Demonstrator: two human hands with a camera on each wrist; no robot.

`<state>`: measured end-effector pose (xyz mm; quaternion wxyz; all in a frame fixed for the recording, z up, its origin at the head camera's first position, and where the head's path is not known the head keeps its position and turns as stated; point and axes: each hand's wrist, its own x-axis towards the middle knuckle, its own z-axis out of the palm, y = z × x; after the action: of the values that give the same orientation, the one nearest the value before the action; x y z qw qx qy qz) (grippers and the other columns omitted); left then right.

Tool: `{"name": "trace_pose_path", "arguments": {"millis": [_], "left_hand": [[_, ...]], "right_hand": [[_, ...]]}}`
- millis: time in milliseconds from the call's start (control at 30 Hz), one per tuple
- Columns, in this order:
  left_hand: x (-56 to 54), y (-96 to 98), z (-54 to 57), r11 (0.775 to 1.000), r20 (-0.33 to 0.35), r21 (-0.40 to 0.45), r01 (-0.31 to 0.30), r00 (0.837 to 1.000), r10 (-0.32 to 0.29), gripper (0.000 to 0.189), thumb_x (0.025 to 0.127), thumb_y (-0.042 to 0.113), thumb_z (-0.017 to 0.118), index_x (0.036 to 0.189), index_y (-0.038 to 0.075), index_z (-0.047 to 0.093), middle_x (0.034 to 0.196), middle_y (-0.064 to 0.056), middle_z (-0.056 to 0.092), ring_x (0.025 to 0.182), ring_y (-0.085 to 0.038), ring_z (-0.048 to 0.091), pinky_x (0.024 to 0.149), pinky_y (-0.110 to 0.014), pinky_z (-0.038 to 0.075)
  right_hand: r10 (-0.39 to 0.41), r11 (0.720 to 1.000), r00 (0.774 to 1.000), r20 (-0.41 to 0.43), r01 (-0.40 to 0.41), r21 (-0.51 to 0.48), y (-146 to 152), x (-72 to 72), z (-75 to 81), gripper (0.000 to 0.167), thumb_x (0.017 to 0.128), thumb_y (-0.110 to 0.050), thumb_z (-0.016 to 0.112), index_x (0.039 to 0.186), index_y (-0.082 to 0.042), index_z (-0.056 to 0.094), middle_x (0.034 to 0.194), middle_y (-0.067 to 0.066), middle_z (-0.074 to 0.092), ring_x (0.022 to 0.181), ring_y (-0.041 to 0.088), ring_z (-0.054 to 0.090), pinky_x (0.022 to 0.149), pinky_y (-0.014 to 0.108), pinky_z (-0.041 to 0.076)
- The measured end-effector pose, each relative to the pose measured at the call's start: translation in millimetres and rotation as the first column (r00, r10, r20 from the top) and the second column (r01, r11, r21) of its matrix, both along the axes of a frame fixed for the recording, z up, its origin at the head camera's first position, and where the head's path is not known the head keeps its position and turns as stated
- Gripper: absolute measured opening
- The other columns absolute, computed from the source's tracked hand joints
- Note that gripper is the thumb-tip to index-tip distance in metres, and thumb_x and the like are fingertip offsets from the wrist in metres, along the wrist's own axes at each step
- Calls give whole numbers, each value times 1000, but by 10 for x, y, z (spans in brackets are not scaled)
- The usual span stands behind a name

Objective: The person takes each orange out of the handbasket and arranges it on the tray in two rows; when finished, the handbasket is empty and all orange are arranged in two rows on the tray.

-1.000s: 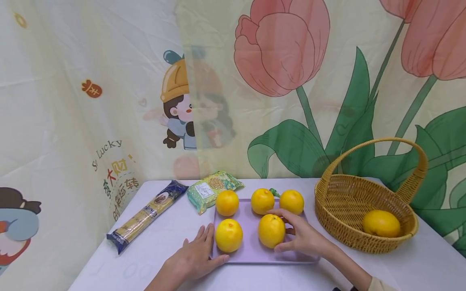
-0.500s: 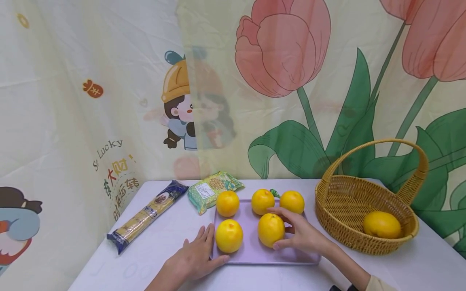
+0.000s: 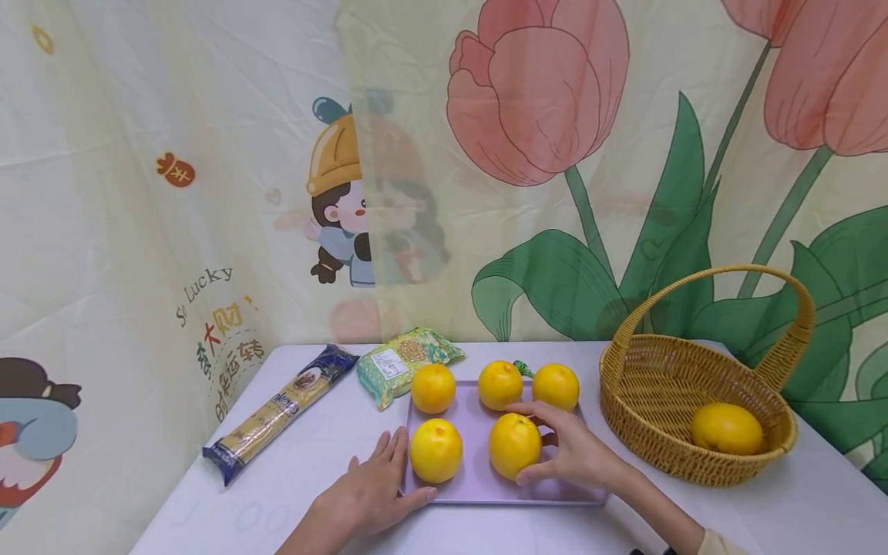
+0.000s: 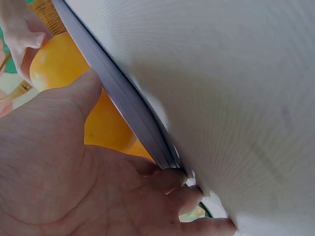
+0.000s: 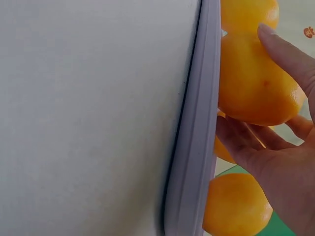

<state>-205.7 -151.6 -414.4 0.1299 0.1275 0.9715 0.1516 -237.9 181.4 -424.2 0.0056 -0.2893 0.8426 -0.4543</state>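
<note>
On a lilac tray (image 3: 479,493) stand several oranges. My right hand (image 3: 579,455) curves its thumb and fingers round the front right orange (image 3: 515,447), which sits low over the tray; the right wrist view shows the fingers (image 5: 241,140) along its side. Flat at the tray's front left corner rests my left hand (image 3: 371,486), fingers extended along the left side and thumb (image 4: 86,91) at the front rim. Right beside it is the front left orange (image 3: 435,450). Behind are the back left orange (image 3: 433,388), the back middle orange (image 3: 500,385) and the back right orange (image 3: 556,387).
A wicker basket (image 3: 687,462) with a tall handle stands to the right, a yellow-orange fruit (image 3: 727,427) inside. To the left lies a long pack of noodles (image 3: 284,408); a green printed bag (image 3: 409,362) lies behind the tray. A printed curtain (image 3: 416,154) hangs behind the table.
The front right orange and the right hand around it have shifted slightly left and a little toward the near edge. The left hand, the other oranges and the basket stay in place.
</note>
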Motion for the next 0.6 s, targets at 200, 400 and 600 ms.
{"name": "trace_pose_path", "arguments": {"millis": [200,400,600], "left_hand": [[-66,-39,-124,1000,8,9,6,1000,-6,113,94,75,66,167,-5,30,173,-24,31,162,-44,27,120,-80,26],[-83,-47,-163,1000,15,13,13,1000,-13,118,94,80,61,168,-4,26,174,-25,29,162,-45,25,120,-80,24],[-14,-13,-25,1000,-2,3,1,1000,-1,106,96,66,71,165,-6,33,172,-24,34,161,-44,29,120,-79,27]], "right_hand": [[7,1000,1000,9,-7,-8,-7,-27,-1,86,77,-20,100,150,-4,58,145,14,63,119,27,66,94,26,61],[17,1000,999,33,-16,-26,-5,-42,18,83,79,-18,99,149,-1,57,147,18,62,120,35,66,92,24,61],[20,999,999,26,-19,-30,-2,-54,33,81,81,-17,97,149,0,57,146,21,61,120,39,66,93,27,62]]}}
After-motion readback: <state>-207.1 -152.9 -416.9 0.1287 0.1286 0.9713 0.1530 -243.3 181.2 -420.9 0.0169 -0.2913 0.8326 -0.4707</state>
